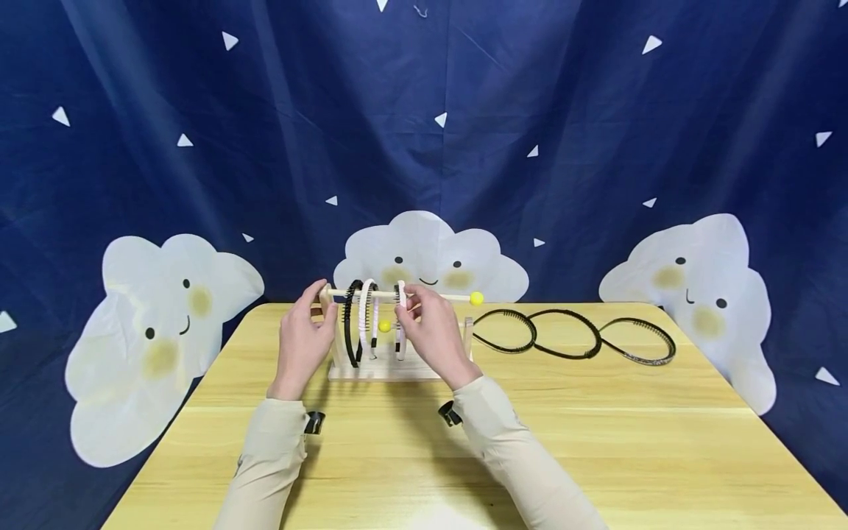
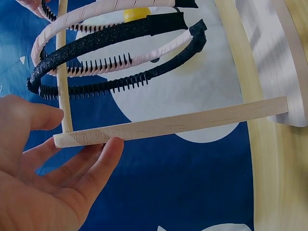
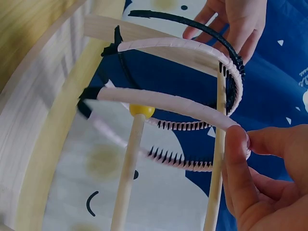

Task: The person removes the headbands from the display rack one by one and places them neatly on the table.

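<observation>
A wooden headband stand with two rods stands near the table's far edge. My left hand holds the top of its left upright, thumb by the rod and fingertips against the wood's outer side. On the upper rod hang a black headband and a pale pink headband, side by side near that upright. Farther right along the rod, my right hand pinches another pale pink headband at its top between thumb and forefinger. Comb teeth line the bands' inner sides.
Yellow balls cap the upper rod and the lower rod. To the stand's right, three dark headbands lie in a row on the wooden table: one nearest, a middle one and a patterned one. A blue cloud-print curtain hangs behind.
</observation>
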Action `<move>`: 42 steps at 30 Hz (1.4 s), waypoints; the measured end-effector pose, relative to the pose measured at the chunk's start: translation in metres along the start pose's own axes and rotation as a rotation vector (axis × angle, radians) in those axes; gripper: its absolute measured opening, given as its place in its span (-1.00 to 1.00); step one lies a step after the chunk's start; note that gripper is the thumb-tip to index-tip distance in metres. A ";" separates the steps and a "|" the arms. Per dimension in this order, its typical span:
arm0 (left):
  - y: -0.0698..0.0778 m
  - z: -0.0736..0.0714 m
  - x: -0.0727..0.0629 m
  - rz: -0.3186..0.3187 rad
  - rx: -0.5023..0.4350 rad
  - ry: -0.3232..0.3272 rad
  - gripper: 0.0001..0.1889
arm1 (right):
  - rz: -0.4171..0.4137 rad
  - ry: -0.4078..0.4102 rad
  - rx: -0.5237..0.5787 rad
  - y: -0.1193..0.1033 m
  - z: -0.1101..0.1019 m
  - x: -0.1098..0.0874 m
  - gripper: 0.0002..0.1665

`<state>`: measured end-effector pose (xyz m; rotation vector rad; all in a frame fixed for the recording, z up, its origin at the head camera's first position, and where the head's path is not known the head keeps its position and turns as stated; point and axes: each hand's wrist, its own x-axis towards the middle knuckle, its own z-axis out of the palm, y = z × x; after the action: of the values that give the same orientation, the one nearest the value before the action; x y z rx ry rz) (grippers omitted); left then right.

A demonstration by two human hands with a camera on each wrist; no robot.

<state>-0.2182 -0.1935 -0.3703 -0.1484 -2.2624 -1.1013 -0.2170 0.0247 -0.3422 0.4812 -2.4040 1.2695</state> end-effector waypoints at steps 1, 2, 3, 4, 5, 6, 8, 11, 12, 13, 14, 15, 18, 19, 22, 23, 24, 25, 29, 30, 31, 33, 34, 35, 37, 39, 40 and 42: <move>0.000 0.000 0.000 0.001 -0.002 0.000 -0.54 | 0.000 0.001 -0.001 0.000 -0.001 0.000 -0.58; 0.001 0.000 0.000 0.002 -0.003 0.001 -0.54 | 0.001 0.003 -0.005 0.000 -0.001 0.000 -0.58; 0.001 0.000 0.000 0.003 -0.004 0.001 -0.54 | 0.002 0.008 -0.007 0.000 -0.002 -0.001 -0.58; 0.001 0.000 0.000 0.002 -0.003 0.001 -0.54 | 0.003 0.012 -0.009 0.000 -0.003 -0.001 -0.58; 0.001 0.000 0.000 0.004 -0.002 0.002 -0.54 | 0.003 0.019 -0.013 0.000 -0.005 -0.001 -0.59; 0.002 0.000 0.000 0.004 -0.001 0.002 -0.54 | 0.003 0.025 -0.014 -0.001 -0.006 -0.001 -0.59; 0.002 0.000 0.000 0.003 -0.001 0.000 -0.54 | 0.003 0.036 -0.014 -0.001 -0.008 -0.001 -0.60; 0.001 0.001 0.000 0.000 0.001 0.000 -0.54 | 0.005 0.046 0.003 -0.001 -0.013 -0.002 -0.59; 0.001 0.001 0.000 -0.001 0.001 0.000 -0.53 | 0.007 0.048 0.011 0.000 -0.014 -0.002 -0.58; 0.001 0.001 0.000 -0.002 0.003 -0.001 -0.53 | 0.009 0.050 0.017 0.000 -0.015 -0.002 -0.58; 0.001 0.001 0.000 -0.005 0.005 0.000 -0.53 | 0.010 0.052 0.027 0.000 -0.017 -0.003 -0.58; 0.001 0.001 0.000 -0.006 0.006 -0.001 -0.53 | 0.011 0.054 0.034 0.000 -0.018 -0.003 -0.57; 0.001 0.001 0.000 -0.011 0.005 -0.002 -0.54 | 0.017 0.058 0.057 0.001 -0.022 -0.004 -0.57; 0.001 0.001 0.000 -0.012 0.005 -0.002 -0.54 | 0.020 0.060 0.065 0.002 -0.023 -0.004 -0.57; 0.001 0.001 0.000 -0.012 0.003 -0.002 -0.54 | 0.031 0.064 0.089 0.004 -0.027 -0.004 -0.57; 0.001 0.001 -0.001 -0.013 0.003 -0.003 -0.53 | 0.035 0.066 0.097 0.004 -0.028 -0.005 -0.57; 0.001 0.001 -0.001 -0.014 0.006 -0.003 -0.53 | 0.037 0.068 0.099 0.005 -0.030 -0.005 -0.57; 0.001 0.001 -0.001 -0.016 0.008 -0.004 -0.53 | 0.039 0.071 0.100 0.005 -0.031 -0.005 -0.57; 0.001 0.001 0.000 -0.026 0.015 -0.007 -0.53 | 0.046 0.079 0.115 0.009 -0.037 -0.007 -0.54; 0.001 0.001 0.000 -0.027 0.016 -0.007 -0.53 | 0.049 0.080 0.121 0.010 -0.038 -0.007 -0.54; 0.000 0.001 0.000 -0.026 0.016 -0.006 -0.53 | 0.054 0.081 0.129 0.011 -0.039 -0.008 -0.53; 0.000 0.001 0.000 -0.026 0.014 -0.006 -0.53 | 0.064 0.079 0.150 0.014 -0.042 -0.008 -0.53; 0.001 0.001 0.000 -0.025 0.012 -0.006 -0.53 | 0.067 0.080 0.158 0.015 -0.043 -0.009 -0.53; 0.001 0.001 0.000 -0.025 0.010 -0.006 -0.52 | 0.070 0.080 0.163 0.017 -0.044 -0.009 -0.52; 0.001 0.001 -0.001 -0.023 0.008 -0.006 -0.52 | 0.073 0.085 0.163 0.019 -0.047 -0.009 -0.53; 0.001 0.001 -0.001 -0.023 0.007 -0.007 -0.52 | 0.074 0.095 0.158 0.021 -0.050 -0.009 -0.54; 0.001 0.001 -0.001 -0.023 0.006 -0.008 -0.52 | 0.074 0.098 0.156 0.022 -0.052 -0.009 -0.54; 0.001 0.001 -0.001 -0.024 0.009 -0.011 -0.52 | 0.077 0.104 0.157 0.023 -0.055 -0.010 -0.54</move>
<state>-0.2178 -0.1921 -0.3708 -0.1237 -2.2843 -1.1051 -0.2097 0.0836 -0.3345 0.3594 -2.2679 1.4867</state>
